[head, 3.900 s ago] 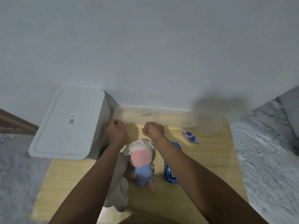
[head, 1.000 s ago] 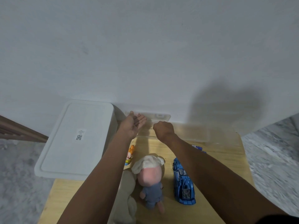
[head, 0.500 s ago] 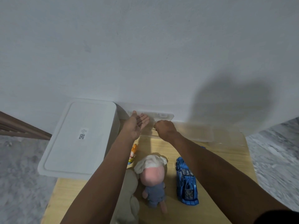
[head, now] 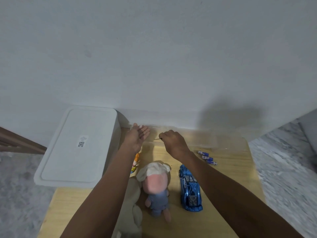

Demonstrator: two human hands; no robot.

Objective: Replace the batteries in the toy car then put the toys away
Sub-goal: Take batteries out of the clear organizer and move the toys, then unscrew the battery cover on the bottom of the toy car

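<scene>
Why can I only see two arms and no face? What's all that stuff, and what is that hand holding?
The camera sits on the person's head and looks down, so you only see their arms. The left hand is open, palm up. The right hand pinches a thin dark tool, perhaps a tiny screwdriver. On the wooden table lie a blue toy car, a plush doll, small batteries and a clear tray by the wall. The white box stands at the left.

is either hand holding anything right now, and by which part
The right hand pinches a thin dark tool by one end; its tip sticks out leftward. What tool it is cannot be told. The left hand is open, palm up, holding nothing.
</scene>
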